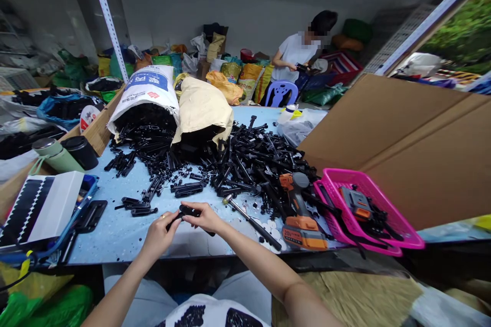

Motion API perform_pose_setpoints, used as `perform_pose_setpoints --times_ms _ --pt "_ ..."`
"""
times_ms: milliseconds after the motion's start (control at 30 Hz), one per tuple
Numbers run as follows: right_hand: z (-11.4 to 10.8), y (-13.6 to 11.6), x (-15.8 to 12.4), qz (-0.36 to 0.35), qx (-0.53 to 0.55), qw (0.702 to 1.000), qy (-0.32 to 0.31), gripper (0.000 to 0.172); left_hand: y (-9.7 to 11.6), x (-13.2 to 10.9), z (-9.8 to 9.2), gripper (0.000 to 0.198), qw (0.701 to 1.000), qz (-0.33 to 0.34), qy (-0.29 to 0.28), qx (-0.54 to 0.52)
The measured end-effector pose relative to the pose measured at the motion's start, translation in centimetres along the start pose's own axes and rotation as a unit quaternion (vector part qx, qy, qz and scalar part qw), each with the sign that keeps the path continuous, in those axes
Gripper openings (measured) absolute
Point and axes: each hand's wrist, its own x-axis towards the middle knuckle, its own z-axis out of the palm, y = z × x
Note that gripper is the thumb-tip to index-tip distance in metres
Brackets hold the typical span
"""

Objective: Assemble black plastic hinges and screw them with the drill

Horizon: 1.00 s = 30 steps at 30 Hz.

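Both my hands meet near the front edge of the blue-covered table, closed around black plastic parts. My left hand (159, 235) pinches a small black part whose shape its fingers partly hide. In my right hand (205, 217) is an elongated black plastic piece (190, 210), close against the left fingers. Just beyond lie several similar slotted black pieces (187, 189) and small loose bits. To the right of my hands a hammer (253, 222) with a black grip lies on the table, beside an orange and grey cordless drill (299, 214).
A large heap of black parts (261, 158) spills from a white sack (149, 92) and a beige sack (203, 107). On the right stand a pink basket (406, 230) and a cardboard sheet (402, 148). At left are a green flask (57, 156) and a blue tray (90, 189). A co-worker (295, 56) stands behind.
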Motion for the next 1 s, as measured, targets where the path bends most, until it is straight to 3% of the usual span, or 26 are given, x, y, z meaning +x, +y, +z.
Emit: perform_pose_setpoints --times_ms 167,267,400,533,667,800,933,1000 --pt "-0.2 -1.3 1.0 0.015 0.058 0.998 -0.026 0.061 1.1 0.5 0.5 0.033 0.998 -0.018 0.062 -0.019" --pt "-0.1 -2.4 1.6 0.019 0.136 0.991 0.005 0.062 2.7 1.6 0.4 0.034 0.993 -0.020 0.112 -0.025" --pt "0.1 -3.4 2.0 0.018 0.181 0.983 0.037 0.062 4.0 3.1 -0.2 0.035 0.992 -0.011 0.116 -0.038" --pt "-0.6 -3.9 1.6 -0.047 0.034 0.998 0.031 0.058 4.4 3.0 -0.4 0.034 0.994 0.002 0.112 0.002" --pt "-1.5 -4.4 1.2 -0.198 -0.165 0.966 0.033 0.053 4.7 2.2 -0.1 0.033 0.990 0.027 0.134 0.036" --pt "-2.0 -4.6 0.9 -0.229 -0.210 0.948 0.069 0.051 4.6 2.1 0.0 0.033 0.984 0.059 0.163 0.047" --pt "-2.2 -4.3 0.7 -0.253 -0.253 0.934 0.017 0.053 4.0 2.4 -0.3 0.033 0.985 0.102 0.127 0.059" --pt "-1.4 -4.1 0.7 -0.255 -0.247 0.935 0.027 0.052 4.2 2.6 -0.1 0.032 0.983 0.109 0.138 0.051"
